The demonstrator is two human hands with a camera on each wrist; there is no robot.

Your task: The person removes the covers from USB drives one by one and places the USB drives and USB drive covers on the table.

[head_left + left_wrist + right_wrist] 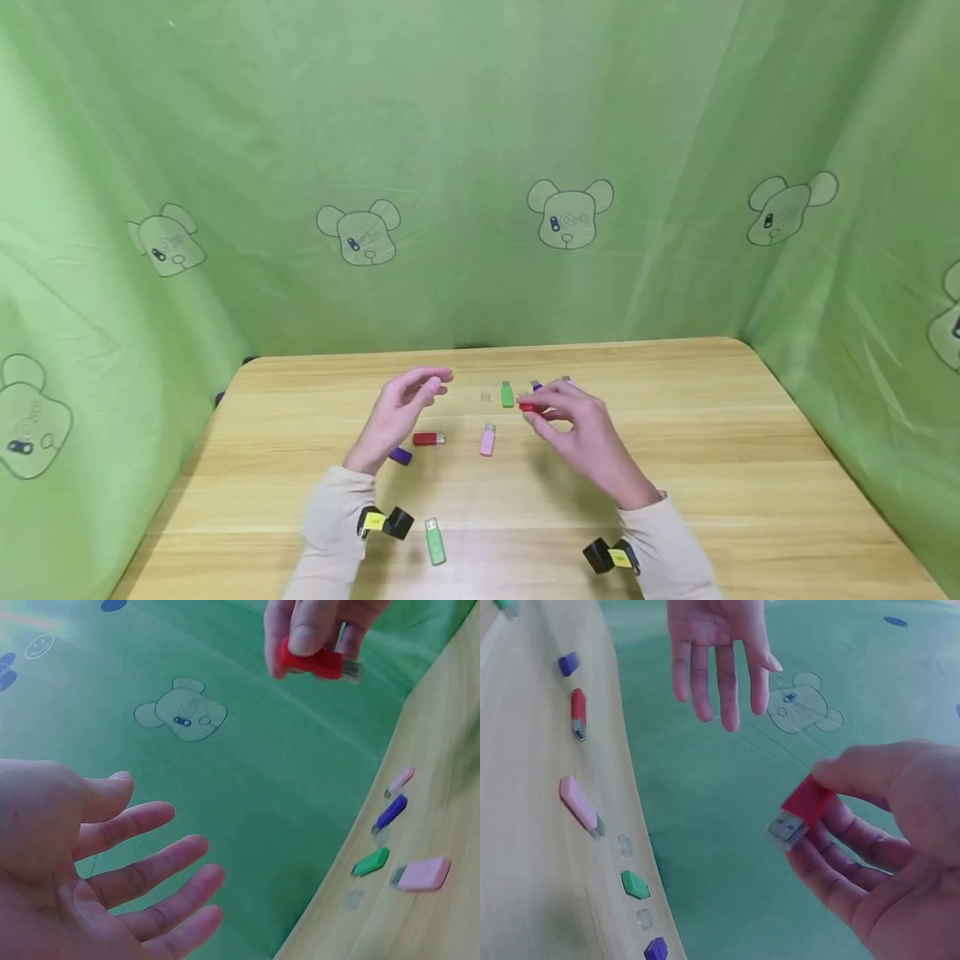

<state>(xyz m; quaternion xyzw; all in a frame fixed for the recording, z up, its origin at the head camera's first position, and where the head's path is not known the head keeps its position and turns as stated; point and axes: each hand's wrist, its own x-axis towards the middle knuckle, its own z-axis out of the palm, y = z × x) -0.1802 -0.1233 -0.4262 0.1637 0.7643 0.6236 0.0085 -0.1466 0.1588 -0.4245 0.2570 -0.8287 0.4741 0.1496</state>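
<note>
My right hand [558, 417] pinches a red USB stick [531, 407] above the wooden table [712, 467]; the stick [799, 810] shows its bare metal plug, and it shows again as the red stick [319, 664] between thumb and fingers. My left hand [408, 400] hovers open and empty over the table, fingers spread [150, 862], palm toward the right hand [885, 840]. A second red stick [428, 438], a pink stick [487, 439] and a purple cap [401, 455] lie beneath and between the hands.
A green stick [435, 542] lies near the front edge. A small green piece [507, 394], a purple piece [537, 386] and a clear cap [485, 397] lie further back. Green cloth with bear prints [570, 212] walls the table on three sides.
</note>
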